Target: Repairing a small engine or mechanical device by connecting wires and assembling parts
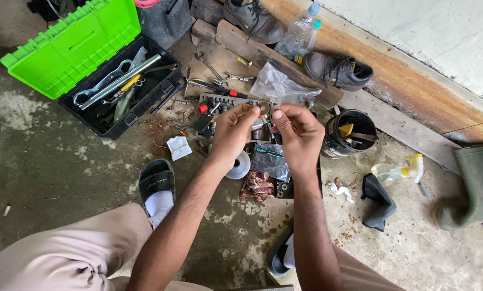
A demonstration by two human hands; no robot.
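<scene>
My left hand and my right hand are raised together over a clutter of small parts on the concrete floor. Between their fingertips I pinch a small round metal washer; both hands touch it. Directly beneath the hands lie a grey socket tray, a red-handled screwdriver, a white tape roll and a clear plastic bag of small pieces.
An open black toolbox with a green lid holds wrenches at upper left. A black bucket of tools stands to the right. Work boots, plastic bottles, wooden planks, a green rubber boot and my sandalled feet surround the spot.
</scene>
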